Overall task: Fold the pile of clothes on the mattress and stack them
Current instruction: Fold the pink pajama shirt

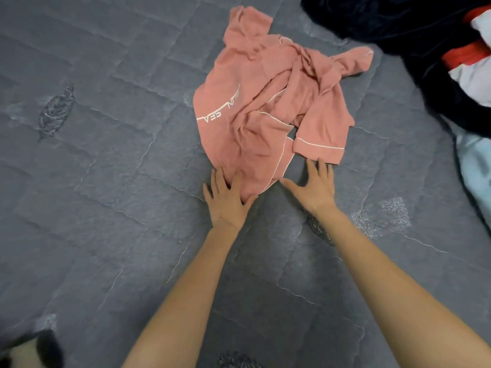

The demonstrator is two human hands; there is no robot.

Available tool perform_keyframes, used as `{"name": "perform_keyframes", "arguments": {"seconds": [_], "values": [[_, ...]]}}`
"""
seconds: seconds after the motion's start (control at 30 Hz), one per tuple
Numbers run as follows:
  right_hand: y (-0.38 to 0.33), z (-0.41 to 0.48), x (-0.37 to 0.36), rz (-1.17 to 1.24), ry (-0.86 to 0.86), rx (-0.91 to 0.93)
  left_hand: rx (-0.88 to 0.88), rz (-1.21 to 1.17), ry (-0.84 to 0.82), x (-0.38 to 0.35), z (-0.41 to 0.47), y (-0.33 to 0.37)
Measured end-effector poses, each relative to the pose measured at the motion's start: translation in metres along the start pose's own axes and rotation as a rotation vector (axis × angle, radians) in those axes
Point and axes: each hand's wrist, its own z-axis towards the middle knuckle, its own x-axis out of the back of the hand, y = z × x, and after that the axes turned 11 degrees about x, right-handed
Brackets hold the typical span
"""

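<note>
A crumpled pink shirt [268,102] with white piping and white lettering lies on the grey quilted mattress [106,181], its sleeves twisted over the body. My left hand [228,197] rests flat, fingers spread, on the shirt's near hem corner. My right hand [313,185] lies open on the mattress just below a sleeve cuff, fingertips close to it, holding nothing. The pile of other clothes [425,35] sits at the upper right.
The pile holds a dark navy garment, red and white pieces [475,59] and a pale blue item [475,168] at the right edge. A dark fuzzy object [45,349] shows at the bottom left corner.
</note>
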Motion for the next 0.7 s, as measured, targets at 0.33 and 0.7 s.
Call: {"name": "perform_keyframes", "arguments": {"seconds": [0.33,0.7], "values": [[-0.035,-0.008,0.003,0.744,0.076,-0.093,-0.278,-0.526,0.17,0.027,-0.033,-0.014],[-0.045,-0.068,0.011,0.87,0.26,-0.285,-0.291,-0.61,0.124,0.027,-0.141,-0.011]]}}
